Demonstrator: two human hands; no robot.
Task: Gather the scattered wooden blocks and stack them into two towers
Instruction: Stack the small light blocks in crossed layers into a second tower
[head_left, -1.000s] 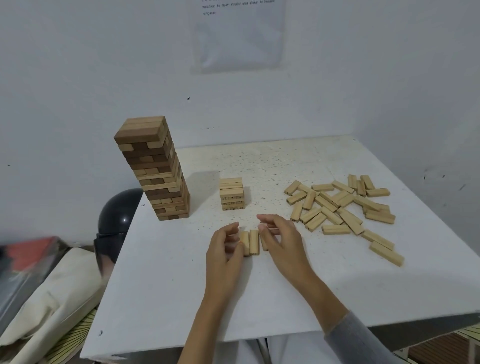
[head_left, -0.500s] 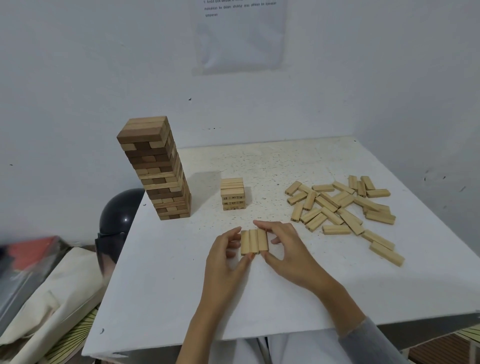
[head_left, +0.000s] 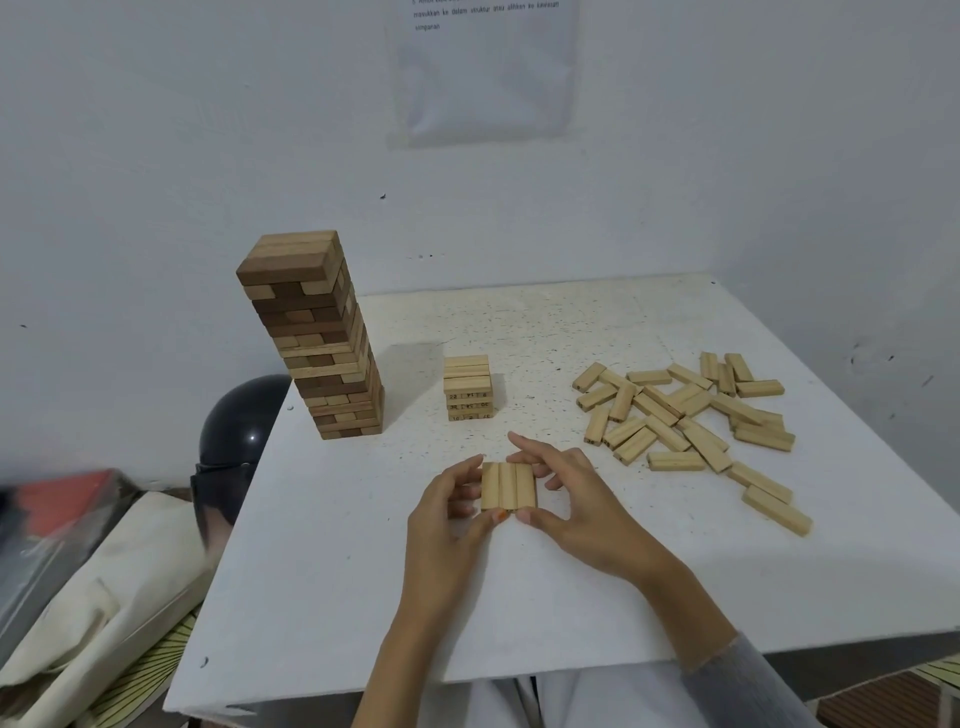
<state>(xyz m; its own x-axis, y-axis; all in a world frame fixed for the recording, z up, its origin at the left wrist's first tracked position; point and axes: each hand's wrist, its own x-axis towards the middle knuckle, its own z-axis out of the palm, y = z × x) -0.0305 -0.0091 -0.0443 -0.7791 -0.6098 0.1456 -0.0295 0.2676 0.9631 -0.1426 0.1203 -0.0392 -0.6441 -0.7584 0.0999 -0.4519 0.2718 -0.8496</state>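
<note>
Three blocks in hand! The row of three pale wooden blocks (head_left: 508, 486) sits pressed side by side, just in front of the short pale block tower (head_left: 467, 387). The left hand (head_left: 447, 514) curls against the row's left edge, thumb at the near end. The right hand (head_left: 576, 499) pinches it from the right, thumb at the near end and index finger stretched past the far end. Whether the row rests on the white speckled table (head_left: 571, 322) or is lifted cannot be told.

Left of the short tower stands the tall tower of mixed brown and tan blocks (head_left: 317, 338). To its right, well apart, lies the scattered heap of pale wooden blocks (head_left: 685, 415). Further left, off the table's edge, sits a glossy black dome (head_left: 244, 421) and a cream cloth bag (head_left: 88, 597). On the wall behind hangs a printed sheet in a plastic sleeve (head_left: 483, 67).
</note>
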